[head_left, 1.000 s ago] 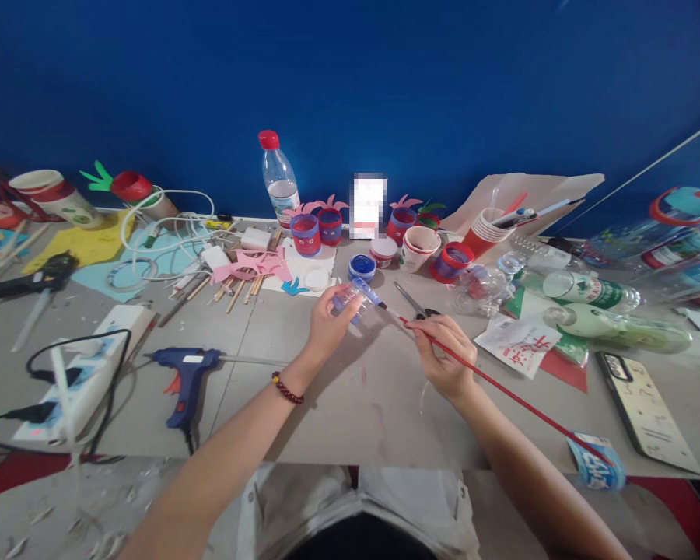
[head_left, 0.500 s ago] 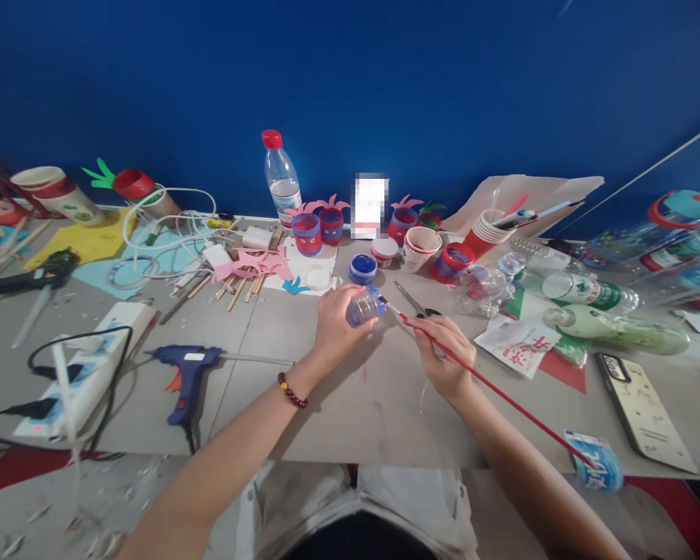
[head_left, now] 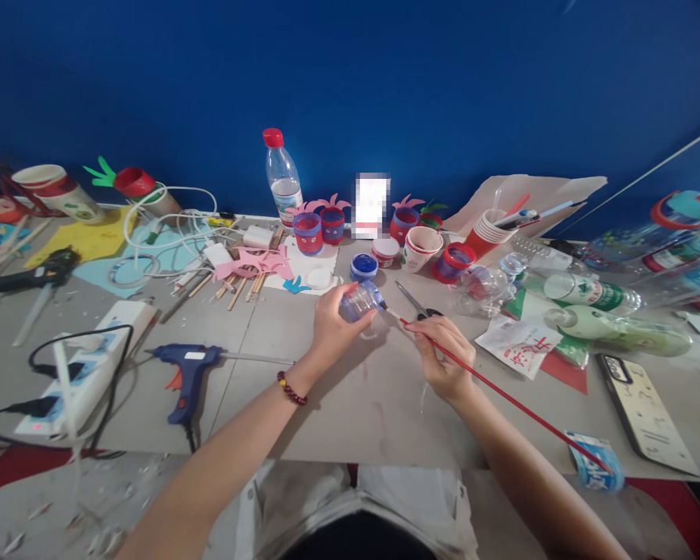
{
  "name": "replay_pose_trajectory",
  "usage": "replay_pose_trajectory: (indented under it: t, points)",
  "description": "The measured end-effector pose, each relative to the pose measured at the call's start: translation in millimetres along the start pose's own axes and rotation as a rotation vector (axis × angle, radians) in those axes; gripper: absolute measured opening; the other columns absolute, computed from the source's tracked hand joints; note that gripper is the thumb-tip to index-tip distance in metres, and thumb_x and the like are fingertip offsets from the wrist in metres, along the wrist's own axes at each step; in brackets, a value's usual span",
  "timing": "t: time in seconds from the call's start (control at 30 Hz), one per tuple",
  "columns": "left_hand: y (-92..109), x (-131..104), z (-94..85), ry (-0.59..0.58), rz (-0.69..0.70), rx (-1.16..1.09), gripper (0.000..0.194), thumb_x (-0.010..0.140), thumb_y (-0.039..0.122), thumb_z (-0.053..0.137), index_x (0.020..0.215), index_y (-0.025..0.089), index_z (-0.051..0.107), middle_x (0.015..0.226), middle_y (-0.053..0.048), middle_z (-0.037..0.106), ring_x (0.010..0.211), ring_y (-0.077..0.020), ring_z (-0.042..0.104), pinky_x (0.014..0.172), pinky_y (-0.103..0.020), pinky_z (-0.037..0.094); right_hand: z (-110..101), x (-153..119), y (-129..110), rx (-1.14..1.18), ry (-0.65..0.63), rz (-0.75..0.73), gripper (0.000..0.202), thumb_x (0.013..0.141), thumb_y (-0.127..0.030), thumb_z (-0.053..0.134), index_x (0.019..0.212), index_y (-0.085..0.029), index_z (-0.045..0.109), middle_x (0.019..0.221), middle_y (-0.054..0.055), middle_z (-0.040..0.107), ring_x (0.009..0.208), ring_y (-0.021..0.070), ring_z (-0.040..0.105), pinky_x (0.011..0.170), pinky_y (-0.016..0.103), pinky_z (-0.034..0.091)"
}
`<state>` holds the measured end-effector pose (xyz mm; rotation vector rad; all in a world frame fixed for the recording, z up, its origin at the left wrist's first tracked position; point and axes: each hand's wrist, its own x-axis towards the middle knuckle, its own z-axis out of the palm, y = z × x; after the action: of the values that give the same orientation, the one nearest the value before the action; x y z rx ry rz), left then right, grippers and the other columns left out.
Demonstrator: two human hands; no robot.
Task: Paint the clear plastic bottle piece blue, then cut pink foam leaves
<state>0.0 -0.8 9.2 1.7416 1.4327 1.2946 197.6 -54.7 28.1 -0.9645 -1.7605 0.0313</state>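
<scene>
My left hand [head_left: 335,323] is closed round a cut piece of clear plastic bottle [head_left: 360,302] with blue paint on its rim side, held tilted above the table. In my right hand [head_left: 446,354] I grip a long red-handled paintbrush [head_left: 502,397]; its bristles touch or lie very near the painted rim. Just behind the bottle piece stands an open jar of blue paint [head_left: 364,267]. Scissors [head_left: 418,302] lie on the table beyond my right fingers, their handles partly hidden by the hand.
A blue glue gun [head_left: 190,373] and a white power strip [head_left: 87,365] lie at left. Painted cups [head_left: 308,235], paper cups [head_left: 421,250] and a bottle [head_left: 282,183] stand at the back. Plastic bottles [head_left: 589,292] and a phone [head_left: 647,412] lie at right.
The bottle piece has turned a little in my left hand and shifted slightly left. The brush remains at its rim, with my right hand almost unmoved.
</scene>
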Motion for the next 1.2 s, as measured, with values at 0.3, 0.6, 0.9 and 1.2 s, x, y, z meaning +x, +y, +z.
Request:
replay_pose_trajectory:
  t: [0.3,0.6,0.9,1.2]
  points:
    - [0.1,3.5,1.3,0.039,-0.204,-0.274,0.041,0.072,0.036,0.078,0.109,0.023,0.065,0.111,-0.007,0.071,0.104,-0.0234,0.067,0.092,-0.039,0.054,0.1,1.8,-3.5,-0.044,-0.064,-0.003,0.020,0.091,-0.010,0.055,0.090,-0.022,0.071,0.072,0.004,0.073,0.067,0.0192,0.067,0.062,0.032,0.056]
    - [-5.0,4.2,3.2,-0.015,-0.179,-0.204,0.043,0.069,0.035,0.081,0.106,0.022,0.065,0.109,-0.008,0.072,0.101,-0.0256,0.068,0.092,-0.042,0.054,2.0,-3.9,2.7,-0.057,0.058,-0.010,0.021,0.091,-0.012,0.057,0.099,-0.024,0.073,0.080,0.005,0.077,0.071,0.0205,0.072,0.065,0.035,0.059]
    - [-1.6,3.3,0.8,-0.036,-0.121,-0.122,0.046,0.067,0.036,0.081,0.108,0.024,0.065,0.111,-0.008,0.071,0.106,-0.0296,0.067,0.097,-0.048,0.052,3.9,-3.4,4.3,-0.050,0.024,-0.029,0.023,0.091,-0.011,0.060,0.102,-0.024,0.074,0.078,0.004,0.077,0.071,0.0190,0.070,0.064,0.032,0.059]
    - [-5.8,3.8,3.6,-0.012,-0.249,-0.294,0.033,0.067,0.037,0.082,0.095,0.028,0.066,0.091,-0.004,0.073,0.084,-0.0233,0.069,0.077,-0.042,0.057,0.8,-0.4,-0.2,-0.033,0.021,-0.006,0.021,0.091,-0.010,0.059,0.098,-0.023,0.074,0.077,0.004,0.075,0.070,0.0188,0.068,0.062,0.032,0.057]
